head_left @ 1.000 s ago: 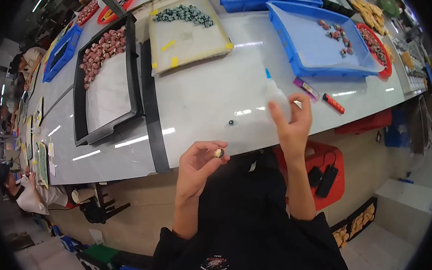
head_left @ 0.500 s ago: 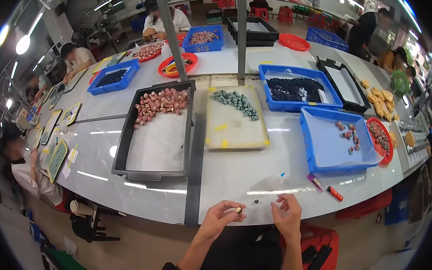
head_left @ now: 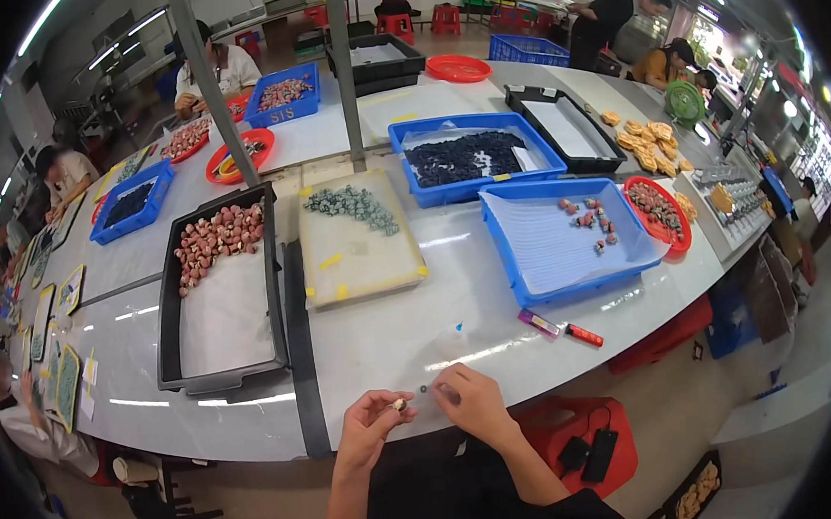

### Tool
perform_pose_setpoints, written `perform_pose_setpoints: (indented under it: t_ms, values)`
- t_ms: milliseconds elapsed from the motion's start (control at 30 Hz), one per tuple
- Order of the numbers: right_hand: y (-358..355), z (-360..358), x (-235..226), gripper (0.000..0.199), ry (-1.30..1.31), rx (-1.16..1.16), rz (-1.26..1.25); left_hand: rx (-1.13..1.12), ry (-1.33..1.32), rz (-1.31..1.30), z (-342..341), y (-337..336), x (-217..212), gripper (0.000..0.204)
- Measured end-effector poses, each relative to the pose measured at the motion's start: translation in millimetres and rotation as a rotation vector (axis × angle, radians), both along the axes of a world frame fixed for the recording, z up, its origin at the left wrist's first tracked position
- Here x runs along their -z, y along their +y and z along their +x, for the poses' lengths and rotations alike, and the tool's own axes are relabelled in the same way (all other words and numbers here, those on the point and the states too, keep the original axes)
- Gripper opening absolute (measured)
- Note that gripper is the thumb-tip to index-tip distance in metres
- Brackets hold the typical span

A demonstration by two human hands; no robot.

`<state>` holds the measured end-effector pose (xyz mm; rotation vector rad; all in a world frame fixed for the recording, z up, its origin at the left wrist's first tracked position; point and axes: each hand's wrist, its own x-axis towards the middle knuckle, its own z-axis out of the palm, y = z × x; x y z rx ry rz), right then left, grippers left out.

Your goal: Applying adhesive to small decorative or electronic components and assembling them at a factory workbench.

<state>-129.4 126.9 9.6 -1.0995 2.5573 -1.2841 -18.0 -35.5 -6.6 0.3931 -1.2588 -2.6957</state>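
Over the near edge of the white table, my left hand (head_left: 368,422) is closed, pinching a small round cream-and-dark piece (head_left: 400,404) between thumb and fingertips. My right hand (head_left: 477,406) is to its right, palm down with bent fingers a little apart and nothing visible in them. Just left of those fingertips a tiny dark bead (head_left: 423,388) lies on the table. Beyond my right hand is a small clear bottle with a blue tip (head_left: 458,329), hard to see against the glare.
A black tray (head_left: 225,374) holds reddish round pieces. Beside it lies a pale board (head_left: 359,263) with green-grey pieces. Blue trays (head_left: 589,292) (head_left: 473,191) stand to the right, near a purple packet (head_left: 538,322) and a red lighter (head_left: 584,335). Grey posts (head_left: 346,83) rise mid-table. Co-workers sit around.
The view has swung to the right. My right hand has turned palm down and come closer to the dark bead. My left hand still pinches the small round piece.
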Motion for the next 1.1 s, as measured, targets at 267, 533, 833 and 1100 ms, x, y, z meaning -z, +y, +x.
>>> perform_pose_setpoints:
  t_ms: [267, 533, 833, 1100]
  values:
    - [-3, -3, -5, 0.021, 0.025, 0.001, 0.034, -0.011, -0.039, -0.032, -2, 3, -5, 0.020]
    - [-12, -4, -3, 0.019, -0.054, -0.061, 0.018, -0.020, -0.048, -0.019, 8, 3, 1, 0.022]
    - [-4, -3, 10, 0.018, -0.039, -0.034, -0.096, -0.013, -0.061, -0.017, 8, 10, -4, 0.021]
    - [16, 10, -21, 0.020, -0.186, -0.138, -0.330, 0.050, -0.043, 0.093, 4, 19, -11, 0.019]
